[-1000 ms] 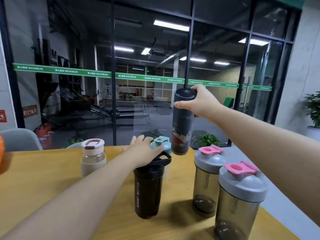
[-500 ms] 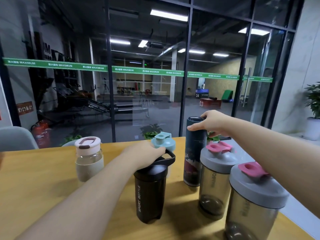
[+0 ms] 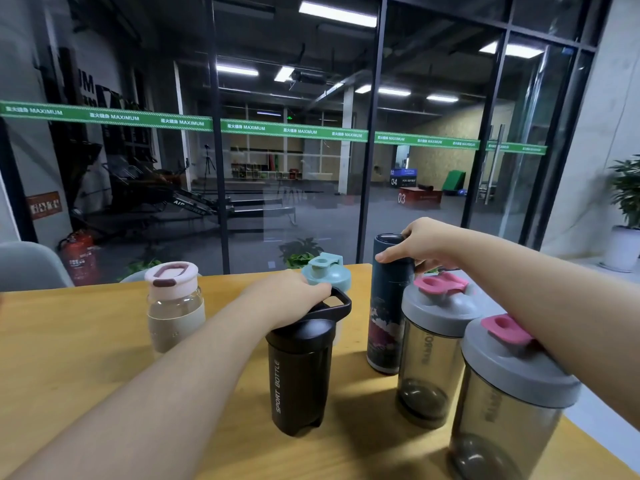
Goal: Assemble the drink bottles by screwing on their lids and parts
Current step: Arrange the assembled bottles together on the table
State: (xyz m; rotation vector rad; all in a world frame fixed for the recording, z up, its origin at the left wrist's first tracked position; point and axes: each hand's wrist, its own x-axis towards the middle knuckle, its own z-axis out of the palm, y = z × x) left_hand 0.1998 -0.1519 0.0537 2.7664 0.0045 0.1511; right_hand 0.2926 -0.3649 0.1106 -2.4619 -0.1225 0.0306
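While the right hand [image 3: 420, 245] curls over the top of a tall dark flask [image 3: 388, 306] printed with a reddish picture, fingers wrapped round its cap, the left hand [image 3: 287, 296] grips the lid of a black bottle [image 3: 299, 372] lettered SPORT BOTTLE, its loop handle jutting past the fingertips; both bottles stand upright on a wooden table [image 3: 86, 358], the flask at the far edge, the black one nearer the middle; six bottles in all are counted on the tabletop; two smoky shakers, the near shaker [image 3: 502, 403] and the far shaker [image 3: 433, 355], wear grey lids with pink flip caps and stand at the right, just beside the flask; one teal-lidded bottle [image 3: 327, 273] sits behind the black bottle, mostly hidden; one clear jar [image 3: 173, 306] with a pale pink lid stands apart at the left; every bottle visible carries a lid; a glass wall [image 3: 294, 168] crossed by a green strip rises behind the table
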